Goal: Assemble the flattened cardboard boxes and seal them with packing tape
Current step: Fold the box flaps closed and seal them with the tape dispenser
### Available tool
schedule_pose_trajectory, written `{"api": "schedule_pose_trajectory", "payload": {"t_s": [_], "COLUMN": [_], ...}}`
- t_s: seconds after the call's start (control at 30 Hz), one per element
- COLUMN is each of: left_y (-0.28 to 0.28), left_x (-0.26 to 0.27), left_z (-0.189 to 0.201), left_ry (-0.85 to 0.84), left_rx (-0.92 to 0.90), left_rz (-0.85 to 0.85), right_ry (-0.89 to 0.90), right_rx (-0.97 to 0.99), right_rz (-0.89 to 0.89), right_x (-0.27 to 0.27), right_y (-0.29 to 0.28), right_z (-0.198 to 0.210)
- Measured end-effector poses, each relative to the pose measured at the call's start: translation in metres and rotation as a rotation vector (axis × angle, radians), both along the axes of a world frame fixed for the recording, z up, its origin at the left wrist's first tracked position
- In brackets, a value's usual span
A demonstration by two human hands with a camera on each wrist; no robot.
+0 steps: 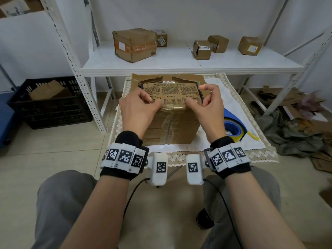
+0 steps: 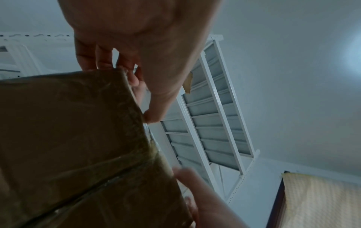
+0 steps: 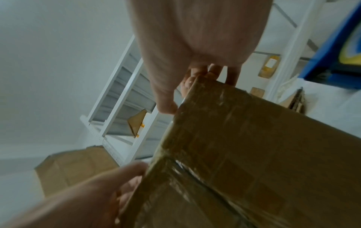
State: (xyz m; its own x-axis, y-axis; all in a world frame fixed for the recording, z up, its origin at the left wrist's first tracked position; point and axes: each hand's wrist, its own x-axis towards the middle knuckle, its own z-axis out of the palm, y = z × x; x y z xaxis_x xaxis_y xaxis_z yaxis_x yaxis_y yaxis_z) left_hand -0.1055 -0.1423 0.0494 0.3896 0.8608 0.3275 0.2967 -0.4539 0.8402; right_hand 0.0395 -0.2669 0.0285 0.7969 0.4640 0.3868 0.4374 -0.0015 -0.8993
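Now we have the taped cardboard box (image 1: 170, 112) standing on the worktop (image 1: 233, 141) beside the blue tape dispenser (image 1: 233, 126), our left hand (image 1: 139, 106) and right hand (image 1: 204, 103) both curled, fingertips pressing its top near edge.

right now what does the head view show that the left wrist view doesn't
Only the head view shows the blue tape dispenser on the white cloth, the black crate, the small boxes on the shelf and the printing on the box top. Only the left wrist view shows the shelf's underside. Both show the cardboard box, the left hand and the right hand at its top edge.
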Motion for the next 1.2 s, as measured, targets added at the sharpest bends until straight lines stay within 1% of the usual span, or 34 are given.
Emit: {"api": "schedule_pose_trajectory", "payload": {"t_s": [0.1,0.3,0.4,0.53,0.67,0.87,0.97,1.03,1.1,1.2], "left_y": [-0.003,0.000,0.001,0.003,0.008,0.014,0.019,0.023,0.026,0.026], "left_x": [0.002,-0.001,-0.007,-0.010,-0.014,-0.017,-0.017,-0.018,-0.018,-0.017], "left_z": [0.000,0.004,0.004,0.003,-0.001,-0.004,-0.007,-0.009,-0.010,-0.012], "left_ry": [0.024,-0.034,-0.079,-0.108,-0.128,-0.147,-0.190,-0.220,-0.234,-0.251], "left_rx": [-0.019,-0.072,-0.139,-0.152,-0.134,-0.160,-0.192,-0.218,-0.217,-0.221], "left_rz": [0.024,0.005,-0.018,-0.036,-0.069,-0.142,-0.167,-0.177,-0.189,-0.195], "right_ry": [-0.044,0.006,0.013,0.011,0.057,0.150,0.172,0.177,0.182,0.226], "right_rx": [-0.022,0.009,0.007,0.015,0.014,0.035,0.032,0.041,0.043,0.041], "right_rz": [-0.056,-0.060,-0.041,-0.022,0.022,0.073,0.055,0.011,-0.035,-0.053], "right_x": [-0.005,0.005,0.010,0.010,0.010,0.012,0.013,0.012,0.012,0.012], "right_y": [0.003,0.001,-0.002,-0.001,-0.002,-0.013,-0.014,-0.012,-0.010,-0.008], "right_z": [0.002,0.000,0.000,-0.001,0.001,0.004,0.004,0.005,0.007,0.008]}}
